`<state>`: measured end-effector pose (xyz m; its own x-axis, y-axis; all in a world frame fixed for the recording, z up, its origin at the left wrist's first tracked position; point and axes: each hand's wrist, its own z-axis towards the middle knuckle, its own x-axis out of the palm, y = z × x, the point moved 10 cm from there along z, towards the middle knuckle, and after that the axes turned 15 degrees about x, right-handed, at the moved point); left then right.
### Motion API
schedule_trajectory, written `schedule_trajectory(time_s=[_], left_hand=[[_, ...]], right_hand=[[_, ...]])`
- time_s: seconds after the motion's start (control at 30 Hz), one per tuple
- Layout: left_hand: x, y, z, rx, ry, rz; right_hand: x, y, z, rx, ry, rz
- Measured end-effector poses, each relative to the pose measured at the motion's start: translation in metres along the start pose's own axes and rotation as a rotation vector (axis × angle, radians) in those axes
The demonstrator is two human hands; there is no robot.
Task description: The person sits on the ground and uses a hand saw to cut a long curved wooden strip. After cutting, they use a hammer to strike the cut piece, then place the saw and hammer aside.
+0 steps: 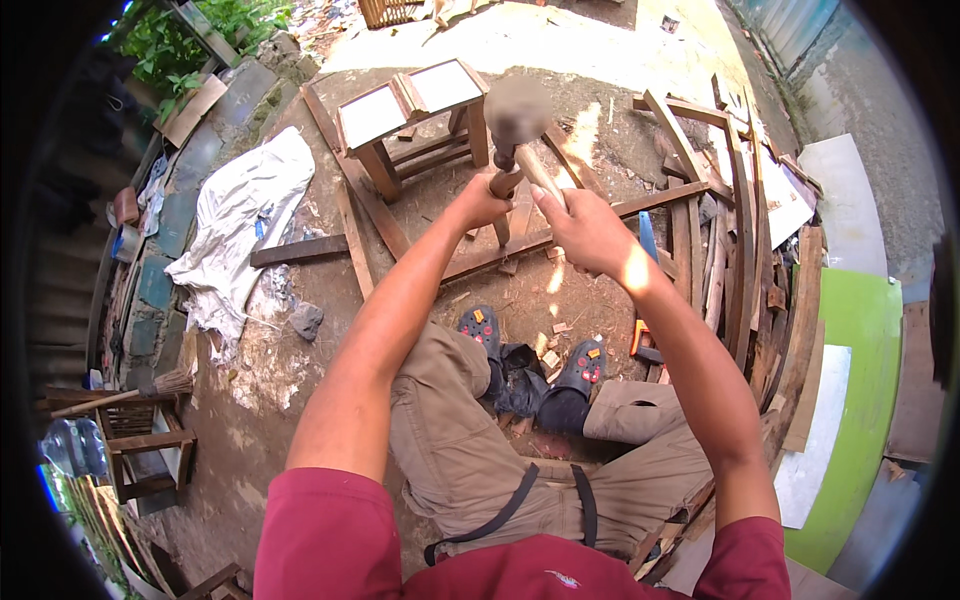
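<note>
My right hand [588, 232] grips the pale wooden handle of a hammer [517, 112]. Its blurred head is raised in front of me, just above my left hand. My left hand [480, 203] is closed around a short upright brown wooden-handled piece [505, 183], whose top sits right under the hammer head. I cannot tell what its lower end touches. Both arms stretch forward over my knees. Below the hands, long wooden slats [600, 215] lie crossed on the dirt ground. My feet in dark sandals [583, 365] rest near small wood chips.
Two joined small wooden stools [410, 110] stand beyond the hands. A white cloth [250, 205] lies at the left. Stacked wooden frames and planks [735, 240] fill the right, beside a green panel [860, 330]. A blue-bladed saw [646, 290] lies near my right foot. Another stool frame [150, 450] stands lower left.
</note>
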<state>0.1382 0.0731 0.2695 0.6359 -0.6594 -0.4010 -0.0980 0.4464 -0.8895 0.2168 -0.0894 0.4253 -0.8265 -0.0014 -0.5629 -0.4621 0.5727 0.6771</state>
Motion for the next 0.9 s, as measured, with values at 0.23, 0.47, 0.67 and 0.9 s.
schedule_trajectory(time_s=[0.23,0.47,0.67,0.9], left_hand=[[0.001,0.017,-0.004,0.045,-0.029,-0.088],[-0.011,-0.003,-0.010,-0.099,0.025,0.102],[0.007,0.003,0.002,-0.070,-0.044,-0.007],[0.016,-0.006,0.003,-0.028,-0.159,-0.085]], right_hand=[[-0.014,0.018,-0.010,-0.328,-0.328,0.111],[-0.013,-0.052,-0.028,0.080,0.012,0.334],[0.016,-0.138,-0.084,0.125,0.087,0.642],[0.098,-0.223,-0.130,0.456,0.196,0.955]])
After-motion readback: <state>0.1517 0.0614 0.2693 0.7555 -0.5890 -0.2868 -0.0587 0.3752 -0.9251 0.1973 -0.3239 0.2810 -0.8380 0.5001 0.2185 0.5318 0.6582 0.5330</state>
